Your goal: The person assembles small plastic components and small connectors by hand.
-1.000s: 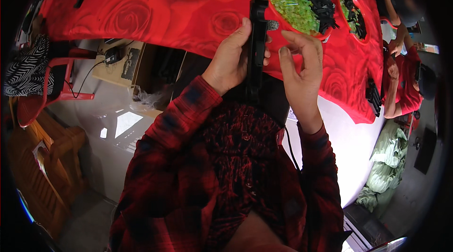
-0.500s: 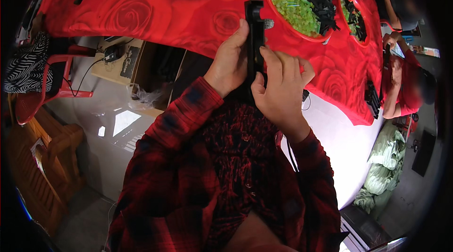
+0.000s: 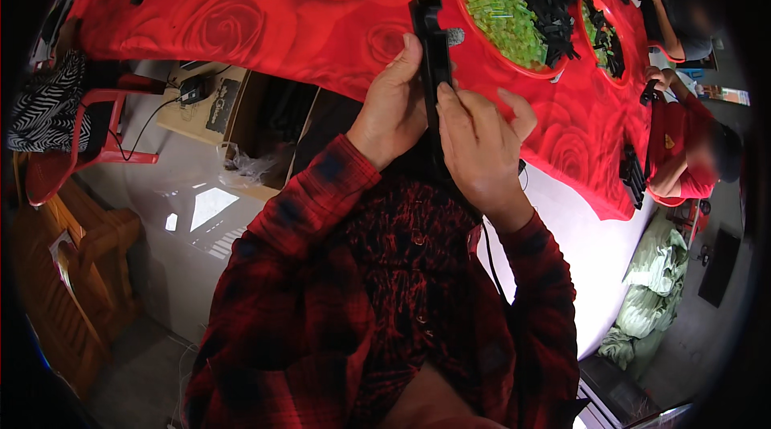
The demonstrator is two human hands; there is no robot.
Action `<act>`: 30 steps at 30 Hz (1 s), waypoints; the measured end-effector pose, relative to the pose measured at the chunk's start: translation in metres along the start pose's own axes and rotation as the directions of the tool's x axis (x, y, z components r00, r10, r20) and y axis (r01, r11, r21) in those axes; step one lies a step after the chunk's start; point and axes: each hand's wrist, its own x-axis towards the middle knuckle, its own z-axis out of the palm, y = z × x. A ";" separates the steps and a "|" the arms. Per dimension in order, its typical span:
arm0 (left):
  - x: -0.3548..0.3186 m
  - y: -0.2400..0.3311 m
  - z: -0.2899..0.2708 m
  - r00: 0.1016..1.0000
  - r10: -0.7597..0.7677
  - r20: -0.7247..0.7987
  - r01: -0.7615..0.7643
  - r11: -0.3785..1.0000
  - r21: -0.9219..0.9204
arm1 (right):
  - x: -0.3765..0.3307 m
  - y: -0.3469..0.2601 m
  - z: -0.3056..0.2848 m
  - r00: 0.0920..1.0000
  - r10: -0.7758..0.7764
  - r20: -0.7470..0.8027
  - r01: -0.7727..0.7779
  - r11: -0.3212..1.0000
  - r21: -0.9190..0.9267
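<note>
A long black plastic piece (image 3: 434, 48) with a notched, hook-like far end stands out from between my hands, its near end partly hidden. My left hand (image 3: 392, 108) wraps round its left side, the thumb lying along the edge. From the right, my right hand (image 3: 484, 152) presses its bunched fingertips on the middle of the piece, with one finger lifted away. Whether a small part sits under those fingertips I cannot make out. Just beyond the piece, a small grey textured thing (image 3: 455, 36) shows on the red rose-patterned tablecloth (image 3: 341, 36).
A red tub (image 3: 536, 73) holds yellow-green translucent pieces and black parts; a second tub (image 3: 626, 80) stands beside it. More black parts lie at the far edge. Two people work at the right. Left are a cardboard box (image 3: 241, 120), red chair (image 3: 76, 164) and wooden furniture (image 3: 88, 268).
The black piece has tilted slightly, its far end shifting left. My right hand has turned and slid a little nearer to me along it. At the right, a co-worker's arms have moved.
</note>
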 end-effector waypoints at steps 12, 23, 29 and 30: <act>0.002 0.004 -0.002 0.994 0.099 -0.046 -0.099 0.995 0.011 | 0.026 0.006 -0.003 0.970 -0.165 0.181 0.160 0.986 0.042; 0.000 0.007 0.004 0.986 0.145 -0.082 -0.144 0.989 0.018 | 0.029 0.011 -0.014 0.953 -0.046 0.300 -0.067 0.932 0.355; 0.002 0.010 -0.007 1.000 0.012 0.016 -0.011 0.998 -0.055 | 0.020 0.014 -0.004 0.981 -0.091 0.172 0.040 0.959 0.281; 0.001 0.012 -0.008 0.998 -0.028 0.052 0.031 0.998 -0.056 | 0.021 0.014 -0.003 0.981 -0.090 0.171 0.039 0.958 0.283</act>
